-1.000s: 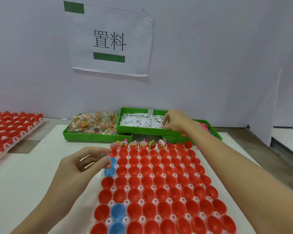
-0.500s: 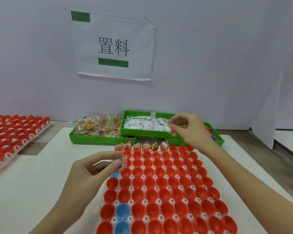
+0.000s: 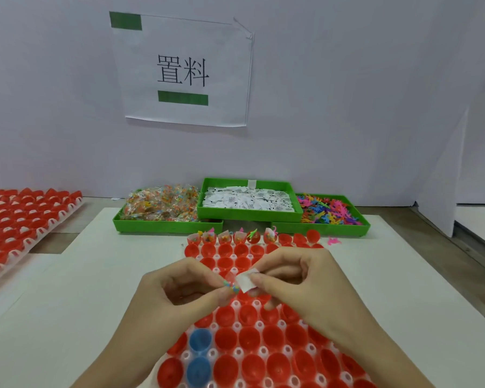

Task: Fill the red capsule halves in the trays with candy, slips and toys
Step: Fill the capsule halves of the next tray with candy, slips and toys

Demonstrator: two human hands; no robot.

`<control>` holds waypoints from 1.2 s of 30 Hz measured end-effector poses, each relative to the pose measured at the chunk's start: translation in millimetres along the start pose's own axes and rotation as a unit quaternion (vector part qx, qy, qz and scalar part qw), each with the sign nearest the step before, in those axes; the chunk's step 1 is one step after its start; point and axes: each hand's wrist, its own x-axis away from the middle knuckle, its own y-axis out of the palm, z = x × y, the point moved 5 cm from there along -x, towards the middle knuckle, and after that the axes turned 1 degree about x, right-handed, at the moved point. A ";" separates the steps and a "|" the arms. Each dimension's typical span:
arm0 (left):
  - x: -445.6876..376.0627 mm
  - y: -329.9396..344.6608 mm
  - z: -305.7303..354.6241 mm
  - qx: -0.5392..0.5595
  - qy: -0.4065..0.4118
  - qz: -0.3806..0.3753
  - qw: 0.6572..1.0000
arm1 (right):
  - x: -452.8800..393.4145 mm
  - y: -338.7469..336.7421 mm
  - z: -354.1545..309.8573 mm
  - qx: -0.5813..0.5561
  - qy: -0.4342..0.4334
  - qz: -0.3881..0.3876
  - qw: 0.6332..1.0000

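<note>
A white tray of red capsule halves (image 3: 266, 357) lies in front of me; several halves in its far row (image 3: 230, 237) hold candy, slips and toys. Above the tray's middle my left hand (image 3: 174, 292) pinches a small wrapped candy (image 3: 231, 287). My right hand (image 3: 300, 281) pinches a white paper slip (image 3: 245, 281) right beside the candy, the two hands almost touching. Behind stand three green bins: candy (image 3: 163, 205), slips (image 3: 248, 201) and coloured toys (image 3: 329, 211).
A second tray of red capsule halves (image 3: 20, 217) lies at the far left. Two blue halves (image 3: 199, 354) sit in the near tray. A pink toy (image 3: 333, 241) lies loose on the white mat. A paper sign (image 3: 182, 71) hangs on the wall behind.
My right hand came back from the slip bin with a slip and met my left hand over the tray. The left hand rose slightly toward the middle with the candy.
</note>
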 end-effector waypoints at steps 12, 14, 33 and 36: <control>5.3 5.5 2.8 -0.093 0.085 -0.010 0.992 | 12.8 7.6 -9.9 0.081 0.004 -0.050 0.995; 4.7 5.6 2.1 -0.100 0.096 -0.014 0.990 | 7.5 -3.5 -11.0 0.080 0.008 -0.025 0.996; -4.7 -11.3 -1.7 -0.101 0.090 -0.002 0.991 | -155.1 -168.0 99.8 0.500 0.145 0.105 0.847; -4.1 -12.0 -2.8 -0.111 0.089 -0.004 0.990 | -160.7 -172.3 106.0 0.492 0.176 0.118 0.844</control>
